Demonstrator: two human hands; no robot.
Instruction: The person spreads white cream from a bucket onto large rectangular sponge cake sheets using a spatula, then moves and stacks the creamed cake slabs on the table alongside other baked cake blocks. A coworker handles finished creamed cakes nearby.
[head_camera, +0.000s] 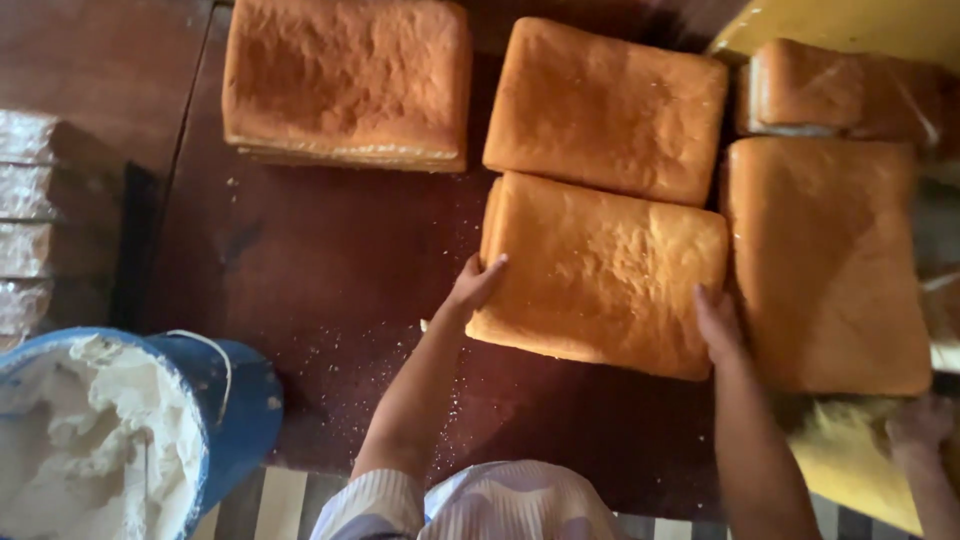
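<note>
Striped pale garment (470, 505) at bottom edge, cut off by frame, nearest the lens. Blue bucket (235, 410) at lower left, partly out of frame, filled with lumpy white cream (90, 440); thin wire handle resting on its rim. Another person's hand (915, 425) at lower right, blurred, over a yellow surface (850, 460); grip not discernible. Left hand (472, 287) on the left edge of the middle sponge slab (600, 275), fingers spread and curled against its side, thumb on top edge. Right hand (718, 325) on the slab's lower right corner, fingers pressed flat to its side, tips partly hidden between this slab and the neighbouring one. Middle sponge slab: golden-brown, rectangular, lying slightly askew on dark wooden table (330, 270), held between both hands; pale crumbs scattered on the wood beside it. Right-hand slab (825, 260) just beside, touching or nearly so. Foil-covered boards (25, 220) stacked at left edge, cut off. Rear slab (605, 110) touching the middle one along its far edge. Far-left slab (345, 80), apart, apparently stacked layers, top cropped. Wrapped slab (840, 90) at upper right, covering blurred; yellow object (850, 20) behind, mostly out of frame.
</note>
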